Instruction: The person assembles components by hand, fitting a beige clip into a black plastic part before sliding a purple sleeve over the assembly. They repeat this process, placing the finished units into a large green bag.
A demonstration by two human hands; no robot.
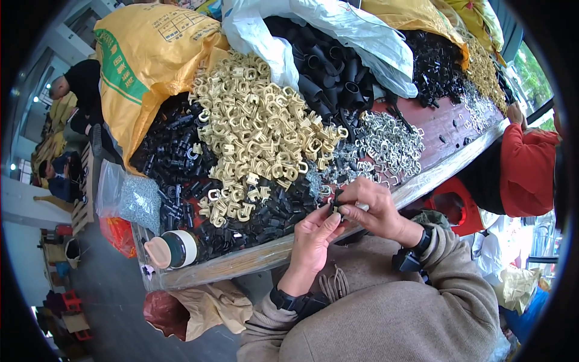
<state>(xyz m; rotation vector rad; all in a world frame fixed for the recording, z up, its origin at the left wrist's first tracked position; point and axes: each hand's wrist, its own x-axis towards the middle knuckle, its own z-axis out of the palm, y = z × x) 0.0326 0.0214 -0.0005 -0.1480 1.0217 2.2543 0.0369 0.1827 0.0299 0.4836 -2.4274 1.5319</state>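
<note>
My left hand (318, 234) and my right hand (375, 207) meet at the table's near edge. Between their fingertips is a small black plastic part (335, 207), which both hands pinch; fingers hide much of it. Just beyond the hands lie loose black plastic pieces (280, 208) and a heap of bent silver metal clips (392, 145). A tall pile of cream, ring-shaped plastic parts (253, 120) spreads across the middle of the table. More black fittings (172, 142) are heaped to its left.
A wooden edge (241, 265) borders the table. At its left corner are a pink-lidded jar (181, 248) and a clear bag of small metal pieces (140, 202). Behind stand a yellow sack (160, 60) and black tubes (325, 75). A person in red (531, 169) sits at right.
</note>
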